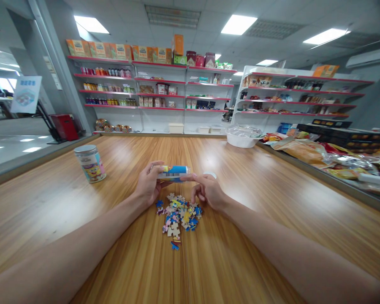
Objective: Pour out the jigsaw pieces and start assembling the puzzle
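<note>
Barcoded packet (177,169), blue and yellow, up off the counter (272,198), between both hands and above the loose puzzle pieces (177,216). Left hand (147,181) wraps its left end, thumb over the top, carrying it. Right hand (210,192) meets the other end with an extended forefinger, remaining fingers curled below; cannot tell whether it pinches the clear-looking wrapping there or only touches it.

Likely reason for the hold: one side steadies, leaving the far end and the barcode face exposed to the other. Held crosswise, it presents its long side to the wearer. Pieces lie in one heap close in, some face up, some showing pale backs, a few strays at the near edge; probably kept together so none get lost.

Around: cartoon-printed canister (91,164) upright with its lid on, well off to the left. Pale round disc (210,174) just beyond the right hand, partly hidden by it. White basin (240,140) at the far edge, bagged goods (304,154) to its right. Stocked shelves (160,108) behind. Nothing solid blocks either hand; the heap underneath is the nearest clutter.
</note>
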A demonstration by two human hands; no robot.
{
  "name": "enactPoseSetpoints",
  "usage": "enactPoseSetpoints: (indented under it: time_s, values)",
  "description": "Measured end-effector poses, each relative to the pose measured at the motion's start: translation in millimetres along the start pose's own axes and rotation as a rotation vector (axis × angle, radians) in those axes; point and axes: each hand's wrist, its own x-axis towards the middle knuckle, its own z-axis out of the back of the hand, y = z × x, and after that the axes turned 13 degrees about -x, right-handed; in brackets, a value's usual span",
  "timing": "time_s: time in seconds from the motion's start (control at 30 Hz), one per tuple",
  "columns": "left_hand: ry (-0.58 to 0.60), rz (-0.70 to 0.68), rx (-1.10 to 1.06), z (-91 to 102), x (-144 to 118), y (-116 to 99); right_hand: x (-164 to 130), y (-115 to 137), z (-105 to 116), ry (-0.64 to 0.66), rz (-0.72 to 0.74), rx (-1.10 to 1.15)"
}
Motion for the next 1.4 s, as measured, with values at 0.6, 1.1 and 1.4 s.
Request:
enactPoseSetpoints:
  time_s: [0.6, 1.1, 1.4]
  values:
    - [0.061, -0.102, 0.074, 5.1, 2, -2, 1, 12, -2, -0.295, 0.028, -0.109]
    - [0.149, 0.01, 0.18, 10.7, 2, -4, 5, -4, 13, -0.072, 0.082, -0.275]
    - [0.013, 0.061, 0.087, 8.0, 5, -4, 6, -14, 2, -0.272, 0.443, -0.434]
